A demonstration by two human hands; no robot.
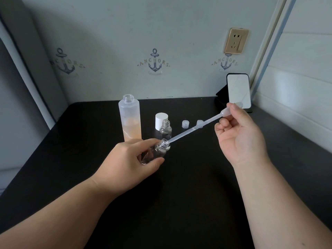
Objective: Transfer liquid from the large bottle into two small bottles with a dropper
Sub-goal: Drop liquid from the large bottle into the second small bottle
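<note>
Dropper (195,127) pinched by right hand (239,135), left hand (131,162) gripping small bottle (158,151), large bottle (129,119) half-full

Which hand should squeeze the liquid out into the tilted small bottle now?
Right. The right hand already pinches the dropper at its bulb, tip at the small bottle mouth. The left hand is busy holding that bottle tilted.

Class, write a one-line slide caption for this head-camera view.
Left hand tilts a small bottle while the right hand feeds a dropper into its neck, beside the uncapped large bottle.
</note>
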